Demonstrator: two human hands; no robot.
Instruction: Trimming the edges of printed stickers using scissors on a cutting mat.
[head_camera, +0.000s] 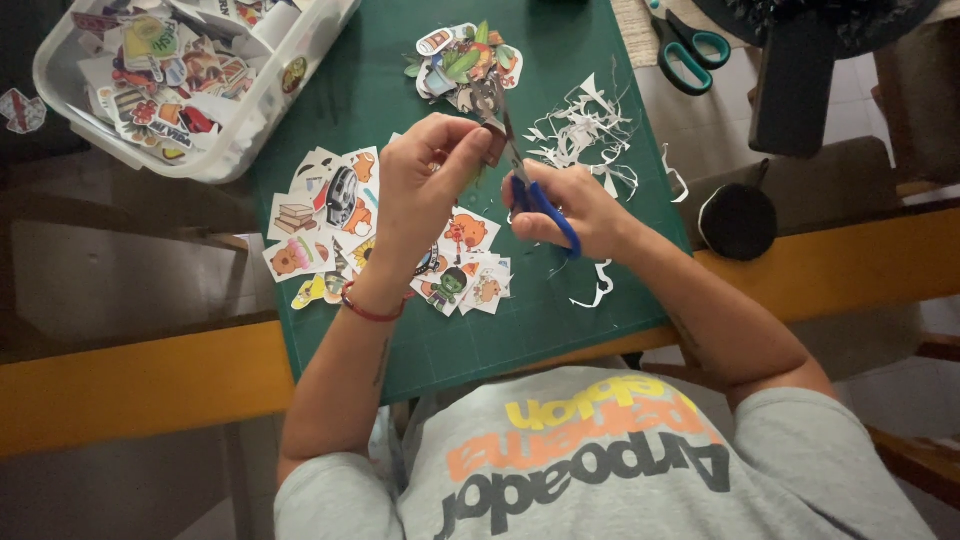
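My left hand (425, 185) pinches a small paper sticker cutout (494, 140) above the green cutting mat (560, 320). My right hand (575, 205) grips blue-handled scissors (540, 200), whose blades point up at the cutout. Under my hands lies a spread of uncut cartoon stickers (330, 215). A small heap of trimmed stickers (465, 60) lies at the far side of the mat. White paper offcuts (585, 130) are scattered to the right of the scissors.
A clear plastic box (250, 110) full of stickers stands at the far left. Teal-handled scissors (690, 50) lie at the far right. A round black object (738, 220) rests beside the mat. The glass table has a yellow front rail (130, 385).
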